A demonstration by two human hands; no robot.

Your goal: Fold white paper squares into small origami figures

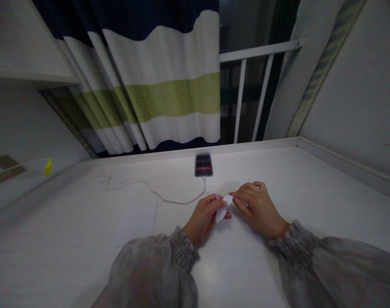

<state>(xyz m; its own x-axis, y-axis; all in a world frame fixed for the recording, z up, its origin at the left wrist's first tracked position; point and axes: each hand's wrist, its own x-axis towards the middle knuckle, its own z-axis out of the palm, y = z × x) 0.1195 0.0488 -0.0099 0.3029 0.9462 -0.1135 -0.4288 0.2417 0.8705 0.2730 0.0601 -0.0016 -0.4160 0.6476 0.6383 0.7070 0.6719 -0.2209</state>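
A small folded piece of white paper (pixel 221 212) is held above the white tabletop by my left hand (pixel 205 216), thumb on top and fingers below. That hand wears a gold-coloured ring. My right hand (pixel 257 207) comes in from the right, its thumb and forefinger closed at the paper's upper right corner. How firmly it grips there is hard to see. Flat on the table, left of my left hand, lies a sheet of white paper (pixel 136 223).
A dark phone-like device (pixel 203 164), blurred out, sits near the table's back edge with a white cable (pixel 169 201) running left from it. Behind are a striped curtain (pixel 169 85) and a window with white bars (pixel 241 96). A wall socket (pixel 5 169) is at far left.
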